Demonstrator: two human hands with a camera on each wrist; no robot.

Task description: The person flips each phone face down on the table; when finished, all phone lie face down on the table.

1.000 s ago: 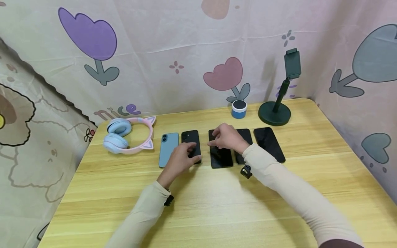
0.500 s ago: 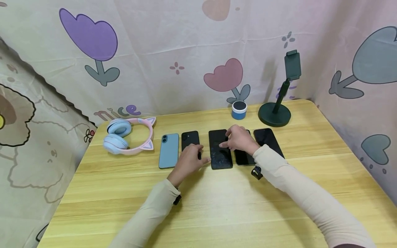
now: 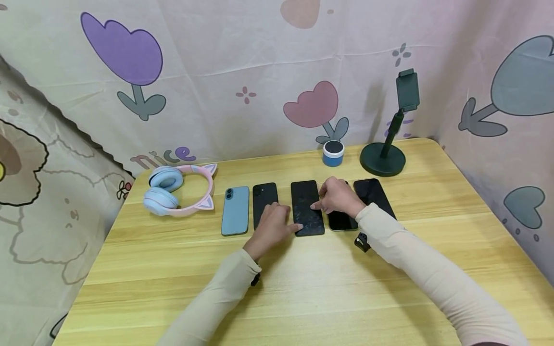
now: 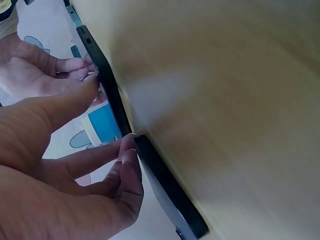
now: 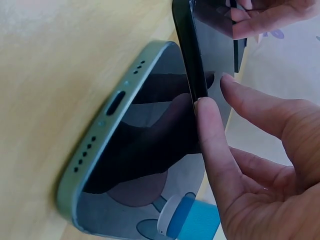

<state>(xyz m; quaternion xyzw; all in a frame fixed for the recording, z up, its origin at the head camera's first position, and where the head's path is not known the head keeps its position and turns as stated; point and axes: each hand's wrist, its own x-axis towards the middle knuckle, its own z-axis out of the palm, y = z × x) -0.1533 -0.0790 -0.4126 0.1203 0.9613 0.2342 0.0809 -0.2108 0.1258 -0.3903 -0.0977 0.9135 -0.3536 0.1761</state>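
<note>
In the head view, a black smartphone (image 3: 308, 211) lies screen up in the middle of a row of phones. My left hand (image 3: 273, 226) is at its left side, with the thumb over the lower left corner and the other fingers between it and the black phone with a rear camera (image 3: 263, 192). At its right edge is my right hand (image 3: 339, 196), over a green-edged phone (image 5: 120, 110). In the right wrist view a right fingertip meets the smartphone's side, and the thumb hovers above the screen. The left thumb seems to touch its lower edge in the left wrist view.
A light blue phone (image 3: 235, 211) lies at the row's left end, another dark phone (image 3: 375, 194) at its right end. Cat-ear headphones (image 3: 182, 190) are at the left. A small blue and white jar (image 3: 333, 154) and a dark green phone stand (image 3: 384, 158) are at the back.
Both hands have moved right: the left from over the rear-camera phone to the middle smartphone's left edge, the right from over its screen to its right edge. The phones have not visibly moved.
</note>
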